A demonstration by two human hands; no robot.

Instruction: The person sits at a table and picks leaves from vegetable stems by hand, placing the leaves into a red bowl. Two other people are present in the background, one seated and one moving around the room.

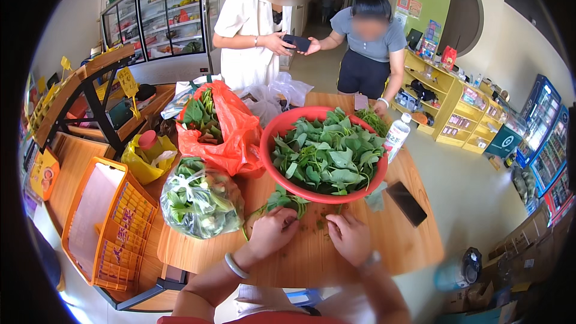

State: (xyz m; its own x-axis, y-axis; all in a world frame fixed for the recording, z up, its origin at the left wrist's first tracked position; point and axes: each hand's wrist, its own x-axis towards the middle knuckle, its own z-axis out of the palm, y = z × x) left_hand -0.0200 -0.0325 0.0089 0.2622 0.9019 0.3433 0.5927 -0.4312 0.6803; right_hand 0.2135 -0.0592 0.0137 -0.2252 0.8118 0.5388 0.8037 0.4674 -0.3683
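My left hand [273,229] is closed around the stems of a small bunch of leafy greens [283,199] at the near edge of a red plastic basin [268,162]. Heaped in the basin are green leaves on stems [330,150]. My right hand [350,237] is just right of it over the wooden table [315,261], fingers bent together. A short green stem [339,208] shows by its fingertips; whether they pinch it cannot be seen. Small green scraps [320,224] lie between the hands. Left of my left hand sits a clear plastic bag of greens [200,200].
A red plastic bag of greens [220,130], a yellow bag [146,157] and an orange crate [110,229] stand to the left. On the right are a smartphone [407,204] and a bottle [397,137]. Across the table, two people hold a dark phone [297,43] between them.
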